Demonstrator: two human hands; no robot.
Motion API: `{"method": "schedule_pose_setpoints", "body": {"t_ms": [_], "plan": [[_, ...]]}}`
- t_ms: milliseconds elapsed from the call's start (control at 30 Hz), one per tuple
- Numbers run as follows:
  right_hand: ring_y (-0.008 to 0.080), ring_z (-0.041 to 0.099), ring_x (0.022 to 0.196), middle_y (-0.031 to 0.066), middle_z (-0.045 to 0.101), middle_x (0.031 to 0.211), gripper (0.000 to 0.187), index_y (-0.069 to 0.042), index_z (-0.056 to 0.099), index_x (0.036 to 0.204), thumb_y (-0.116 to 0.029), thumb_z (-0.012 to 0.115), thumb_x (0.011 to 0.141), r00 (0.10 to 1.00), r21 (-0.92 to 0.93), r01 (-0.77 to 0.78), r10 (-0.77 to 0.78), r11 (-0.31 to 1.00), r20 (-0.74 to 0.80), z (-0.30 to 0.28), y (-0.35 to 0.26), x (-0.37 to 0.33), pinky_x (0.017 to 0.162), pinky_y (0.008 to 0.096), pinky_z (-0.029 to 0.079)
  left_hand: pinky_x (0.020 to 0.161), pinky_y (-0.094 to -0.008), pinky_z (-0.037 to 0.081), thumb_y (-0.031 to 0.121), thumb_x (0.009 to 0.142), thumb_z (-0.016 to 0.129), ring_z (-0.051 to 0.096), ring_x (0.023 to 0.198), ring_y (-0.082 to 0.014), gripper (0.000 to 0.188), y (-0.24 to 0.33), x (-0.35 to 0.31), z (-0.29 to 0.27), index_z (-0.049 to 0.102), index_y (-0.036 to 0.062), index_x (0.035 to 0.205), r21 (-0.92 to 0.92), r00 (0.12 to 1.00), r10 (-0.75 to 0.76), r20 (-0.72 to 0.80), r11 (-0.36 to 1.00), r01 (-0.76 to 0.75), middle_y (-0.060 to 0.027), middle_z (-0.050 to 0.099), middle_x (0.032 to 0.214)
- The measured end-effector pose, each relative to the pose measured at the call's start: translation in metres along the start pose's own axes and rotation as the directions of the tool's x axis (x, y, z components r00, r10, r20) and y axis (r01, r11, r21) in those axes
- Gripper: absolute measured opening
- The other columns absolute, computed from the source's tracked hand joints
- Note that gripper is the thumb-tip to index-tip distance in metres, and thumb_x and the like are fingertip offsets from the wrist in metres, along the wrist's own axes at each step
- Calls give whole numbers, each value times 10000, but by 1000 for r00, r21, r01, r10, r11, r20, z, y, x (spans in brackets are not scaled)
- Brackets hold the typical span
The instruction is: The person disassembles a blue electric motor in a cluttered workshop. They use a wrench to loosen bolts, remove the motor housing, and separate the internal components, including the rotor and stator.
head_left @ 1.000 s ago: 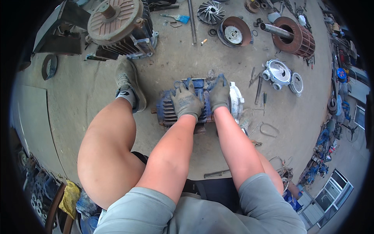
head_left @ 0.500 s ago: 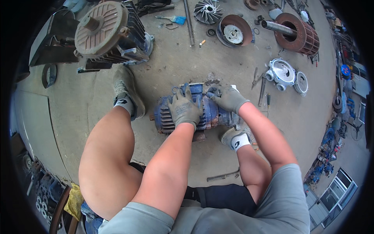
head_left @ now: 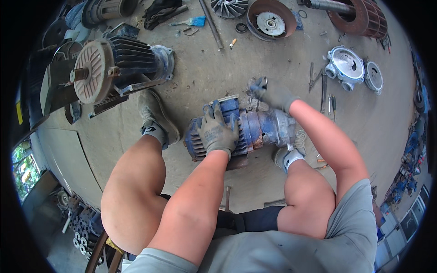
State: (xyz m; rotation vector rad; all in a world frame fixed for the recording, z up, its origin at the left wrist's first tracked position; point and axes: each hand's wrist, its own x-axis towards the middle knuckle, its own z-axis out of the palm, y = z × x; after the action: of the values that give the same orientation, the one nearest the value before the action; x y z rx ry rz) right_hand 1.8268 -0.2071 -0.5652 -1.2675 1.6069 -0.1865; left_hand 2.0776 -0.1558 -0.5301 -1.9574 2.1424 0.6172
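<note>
A blue electric motor (head_left: pixel 255 129) with cooling fins lies on the concrete floor between my feet, worn and rusty in places. My left hand (head_left: pixel 217 132), in a grey-green work glove, rests on its finned body with the fingers spread, beside the terminal box (head_left: pixel 227 104). Just beyond the motor's right part, my gloved right hand (head_left: pixel 275 94) is off the housing. Its fingers are curled together over a dark patch of floor. Motion blur hides what they hold, if anything.
A larger finned motor (head_left: pixel 132 59) stands at the far left. Pliers (head_left: pixel 314 77), a screwdriver (head_left: pixel 333 108) and silver end covers (head_left: pixel 347 63) lie to the right. Farther off are a brush (head_left: pixel 193 21), a rusty drum-shaped housing (head_left: pixel 271 22), a metal bar (head_left: pixel 210 25) and a rotor (head_left: pixel 364 18).
My right hand has lifted off the motor and moved slightly away from me, baring its right part. The left hand keeps its place on the fins. The whole view has shifted and tilted.
</note>
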Motion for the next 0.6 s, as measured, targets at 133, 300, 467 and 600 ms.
{"method": "schedule_pose_setpoints", "body": {"t_ms": [133,300,467,600], "plan": [[211,732,761,98,788,913,414,-47,770,995,-405,595,1106,952,140,-242,207,960,226,2,3,42,738,383,588,1222,-568,351,512,987,627,534,1408,-447,813,0,1,3,395,104,1651,-10,1000,14,-9,1000,-14,-239,503,1602],[147,712,722,60,772,892,441,-43,741,1062,-427,537,1138,883,190,-374,286,908,374,14,12,64,661,325,578,1204,-550,375,507,987,623,554,1380,-446,811,-1,1,7,391,109,1655,4,998,32,-44,999,-32,-227,510,1597],[124,661,669,32,748,877,420,-68,715,1082,-427,507,1148,824,267,-499,355,824,442,13,19,73,611,302,541,1200,-545,381,511,984,619,557,1384,-436,810,-2,0,9,396,112,1652,20,997,34,-66,999,-33,-224,511,1594],[121,653,659,27,741,861,417,-72,712,1060,-425,508,1147,831,335,-491,316,805,458,14,24,72,595,295,529,1197,-541,384,511,979,622,560,1379,-435,812,-3,1,10,399,108,1648,18,997,37,-66,999,-36,-220,514,1590]]}}
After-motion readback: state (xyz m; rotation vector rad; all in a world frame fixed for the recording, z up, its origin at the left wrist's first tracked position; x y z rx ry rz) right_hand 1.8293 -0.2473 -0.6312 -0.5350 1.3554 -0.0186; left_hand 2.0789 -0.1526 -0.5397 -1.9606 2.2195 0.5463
